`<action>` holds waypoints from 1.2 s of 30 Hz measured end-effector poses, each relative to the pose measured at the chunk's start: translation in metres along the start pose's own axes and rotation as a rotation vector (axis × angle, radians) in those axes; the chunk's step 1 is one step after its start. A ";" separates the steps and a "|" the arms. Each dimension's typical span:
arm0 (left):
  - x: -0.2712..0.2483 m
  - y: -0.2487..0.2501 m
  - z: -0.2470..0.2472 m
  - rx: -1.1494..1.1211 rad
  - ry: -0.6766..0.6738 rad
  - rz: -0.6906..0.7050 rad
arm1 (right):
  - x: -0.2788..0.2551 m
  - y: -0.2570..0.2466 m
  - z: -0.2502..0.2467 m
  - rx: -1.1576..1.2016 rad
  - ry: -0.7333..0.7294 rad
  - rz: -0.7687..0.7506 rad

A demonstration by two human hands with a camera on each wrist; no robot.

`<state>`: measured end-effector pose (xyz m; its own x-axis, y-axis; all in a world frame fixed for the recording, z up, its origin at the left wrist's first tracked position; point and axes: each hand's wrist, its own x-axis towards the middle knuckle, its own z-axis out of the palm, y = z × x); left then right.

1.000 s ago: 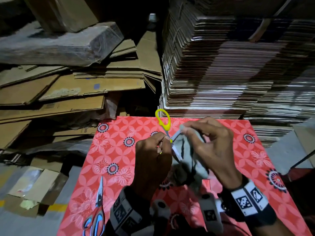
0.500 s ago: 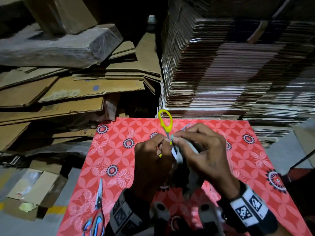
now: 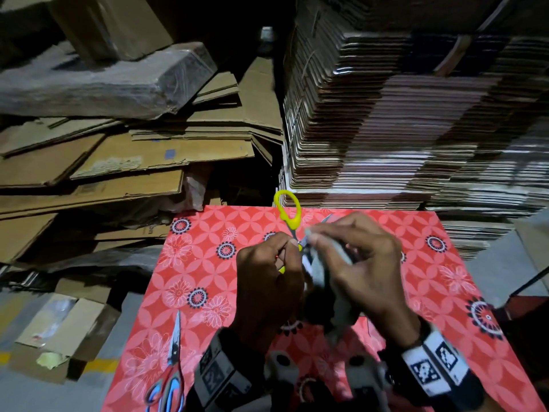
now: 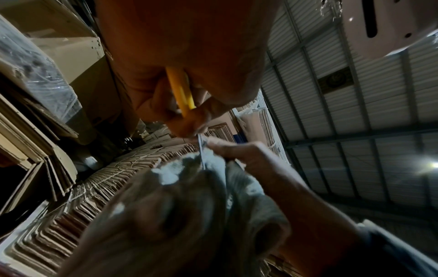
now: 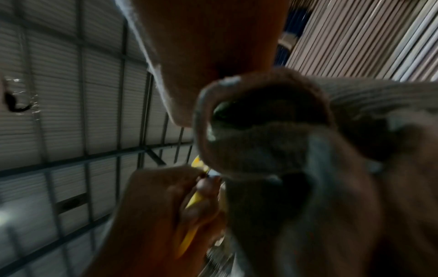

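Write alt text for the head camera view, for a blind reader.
Two hands work over a red flower-patterned sheet: the left hand grips small yellow-handled scissors, their blades at a grey cloth held by the right hand. A second pair of scissors lies on the sheet's near left, and stacks of flattened cardboard rise behind.

Right hand [image 3: 368,263]: moved left over the last second, closing on the left hand [image 3: 267,278]. Grey cloth [image 3: 319,272]: the span showing between the hands has narrowed, with more of it bunched under the right fingers. Yellow-handled scissors [image 3: 292,224]: handle loop shifted slightly right. The blade tip [image 3: 326,217] now juts out on the far side of the right index finger; it stopped short of that finger a second ago.
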<state>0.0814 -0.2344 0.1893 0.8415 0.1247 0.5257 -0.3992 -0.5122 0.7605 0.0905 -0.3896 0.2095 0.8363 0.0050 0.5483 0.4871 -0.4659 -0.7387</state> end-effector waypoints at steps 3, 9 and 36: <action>-0.001 0.000 0.000 -0.015 -0.015 0.010 | 0.002 0.007 -0.004 0.016 -0.019 -0.033; 0.000 0.002 0.000 -0.017 0.001 0.009 | -0.003 -0.001 0.001 -0.012 -0.013 -0.033; 0.000 -0.001 0.004 -0.020 -0.027 0.011 | 0.011 0.020 -0.011 0.033 0.014 0.013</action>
<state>0.0830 -0.2368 0.1869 0.8465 0.0957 0.5238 -0.4155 -0.4964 0.7622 0.1071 -0.4083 0.2052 0.8387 -0.0136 0.5444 0.4848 -0.4367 -0.7578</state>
